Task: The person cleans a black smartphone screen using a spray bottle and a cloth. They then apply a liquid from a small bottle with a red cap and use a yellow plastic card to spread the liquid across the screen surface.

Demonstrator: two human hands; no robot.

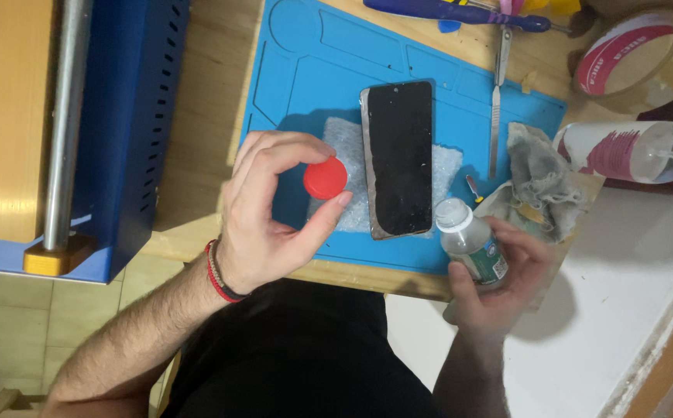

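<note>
— Holding what, exactly, was the left hand (pixel 263 220)?

— A round red cap (pixel 326 178), pinched by its edge between the thumb and the curled fingertips. The hand hovered over the near left part of the blue work mat (pixel 305 70), with a red and black cord bracelet (pixel 216 272) on its wrist.

— And the right hand (pixel 499 282)?

— It was wrapped around a small clear bottle (pixel 470 244) with a green label. The bottle's white threaded neck stood uncovered and leaned up and to the left, toward the mat's near edge. The hand held it just off the mat's near right corner.

— What lay between the hands?

— A phone (pixel 398 159) with a dark screen, face up on a white fibrous pad (pixel 449 166) in the middle of the mat. The cap was just beside the phone's left edge, the bottle's neck near its lower right corner.

— Anything else around?

— A crumpled grey cloth (pixel 538 178) lay to the right of the phone, with a slim metal blade tool (pixel 497 101) along the mat beside it. A roll of tape (pixel 631 58) sat at the far right, and below it a white squeeze bottle (pixel 631 151) lay on its side. A blue machine with a steel roller (pixel 65 116) stood at the left on the wooden bench (pixel 205 116).
</note>
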